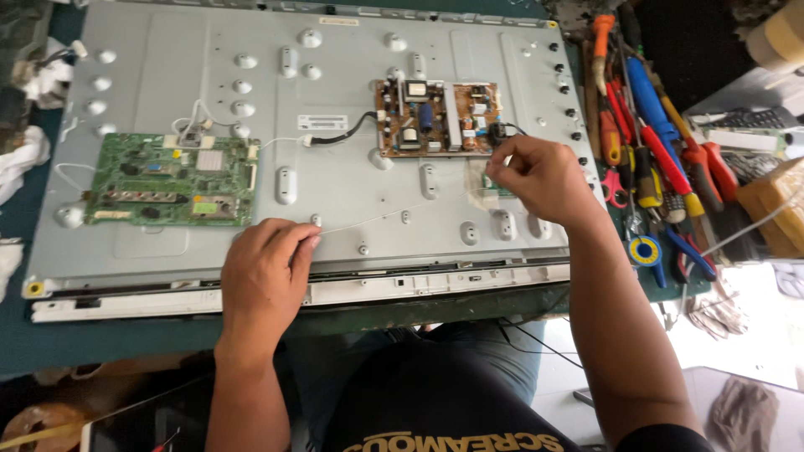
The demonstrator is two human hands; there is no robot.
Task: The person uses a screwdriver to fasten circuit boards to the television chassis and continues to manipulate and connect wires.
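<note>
arms: bare to above elbow | shirt: black, short-sleeved, yellow lettering | trousers: dark grey

An electronics repair workshop: opened flat-screen metal back panel point(335, 192) spread across a green-covered surface point(100, 339), green circuit board point(172, 180) near its left edge, brown power board point(437, 117) toward the right. Screwdrivers and pliers with red, blue and orange handles point(649, 142) heaped along the right edge, solder roll point(645, 249) beside them. Cardboard boxes point(775, 205) at far right.
</note>
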